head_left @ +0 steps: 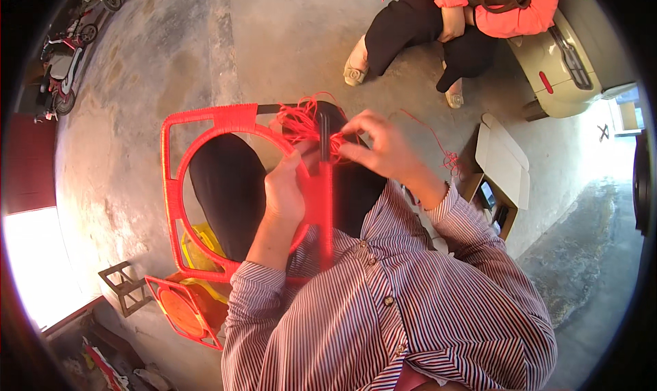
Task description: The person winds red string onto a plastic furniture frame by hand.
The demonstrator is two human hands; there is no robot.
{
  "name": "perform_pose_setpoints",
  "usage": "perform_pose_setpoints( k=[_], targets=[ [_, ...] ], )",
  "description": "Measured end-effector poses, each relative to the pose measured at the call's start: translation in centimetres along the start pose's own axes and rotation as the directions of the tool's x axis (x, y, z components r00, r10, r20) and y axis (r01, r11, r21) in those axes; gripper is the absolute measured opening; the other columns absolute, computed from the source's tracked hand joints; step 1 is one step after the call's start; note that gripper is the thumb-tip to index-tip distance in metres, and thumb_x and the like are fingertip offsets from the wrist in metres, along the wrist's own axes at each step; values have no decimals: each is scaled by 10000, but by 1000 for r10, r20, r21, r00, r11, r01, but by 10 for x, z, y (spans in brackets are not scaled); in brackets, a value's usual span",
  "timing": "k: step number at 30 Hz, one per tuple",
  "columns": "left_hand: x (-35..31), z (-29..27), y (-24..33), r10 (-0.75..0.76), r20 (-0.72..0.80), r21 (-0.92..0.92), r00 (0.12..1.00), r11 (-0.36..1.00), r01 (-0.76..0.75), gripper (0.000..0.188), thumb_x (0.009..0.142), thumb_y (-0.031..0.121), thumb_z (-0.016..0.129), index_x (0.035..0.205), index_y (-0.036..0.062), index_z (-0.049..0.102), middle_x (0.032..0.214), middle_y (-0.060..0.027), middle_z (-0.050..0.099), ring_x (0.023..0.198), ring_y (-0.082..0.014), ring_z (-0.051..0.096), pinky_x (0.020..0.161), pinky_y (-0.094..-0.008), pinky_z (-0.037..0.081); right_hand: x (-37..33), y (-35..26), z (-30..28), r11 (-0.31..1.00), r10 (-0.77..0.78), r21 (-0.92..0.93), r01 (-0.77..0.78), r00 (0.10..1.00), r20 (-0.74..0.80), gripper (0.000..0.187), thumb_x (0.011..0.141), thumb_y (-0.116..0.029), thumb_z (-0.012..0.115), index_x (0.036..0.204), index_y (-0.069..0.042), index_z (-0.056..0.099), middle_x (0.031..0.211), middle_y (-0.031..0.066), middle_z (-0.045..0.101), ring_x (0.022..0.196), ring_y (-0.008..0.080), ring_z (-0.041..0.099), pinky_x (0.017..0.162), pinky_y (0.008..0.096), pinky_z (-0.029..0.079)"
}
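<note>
A square frame with a round ring inside it (168, 179) rests across my lap, most of its bars wound in red cord. Near its far right corner the bars show bare black metal (325, 134). My left hand (284, 189) is closed around the frame's right side, fingers partly hidden behind the bars. A loose tangle of red cord (299, 121) lies at that corner, just beyond my left hand. My right hand (383, 145) is at the bare bar with thumb and fingers bent in on the red cord, slightly blurred. One strand trails off to the right.
A second red-wrapped frame (181, 309) leans beside a yellow object (202, 244) at my left. Right of me stands an open cardboard box (503, 158). Another person (438, 21) sits across from me, near a pale vehicle (568, 56). Scooters (65, 76) stand far left.
</note>
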State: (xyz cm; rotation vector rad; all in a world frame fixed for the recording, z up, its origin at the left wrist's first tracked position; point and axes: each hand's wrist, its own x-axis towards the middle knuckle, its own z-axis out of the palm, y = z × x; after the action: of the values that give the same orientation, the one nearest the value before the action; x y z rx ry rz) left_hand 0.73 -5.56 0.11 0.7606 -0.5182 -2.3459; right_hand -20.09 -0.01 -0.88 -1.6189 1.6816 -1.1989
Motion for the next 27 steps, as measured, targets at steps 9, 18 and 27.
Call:
perform_pose_setpoints(
  k=[9,18,27],
  targets=[
    [4,0,-8,-90,-116,216,989,970,114,263,877,179,599,1052,-18,600,893,-162,676,775,-256,667,732,-343,544,-10,13,-1,845,-53,530,72,997,-51,178,830,-153,658,903,-6,589,964,122,618,899,241,600,761,374,485],
    [6,-2,-6,-75,-263,316,962,935,159,205,896,206,614,949,8,614,790,-144,664,654,-224,636,626,-339,525,-101,-84,-115,322,141,936,-143,985,102,299,885,-204,639,824,-93,368,577,13,363,468,111,344,445,290,307],
    [7,-3,6,-117,-178,221,977,963,155,160,869,159,611,921,8,596,757,-158,641,627,-254,617,606,-350,511,-90,-36,-123,271,647,962,-19,743,-168,211,930,-192,535,1092,-58,541,727,27,527,555,118,424,526,240,387]
  ],
)
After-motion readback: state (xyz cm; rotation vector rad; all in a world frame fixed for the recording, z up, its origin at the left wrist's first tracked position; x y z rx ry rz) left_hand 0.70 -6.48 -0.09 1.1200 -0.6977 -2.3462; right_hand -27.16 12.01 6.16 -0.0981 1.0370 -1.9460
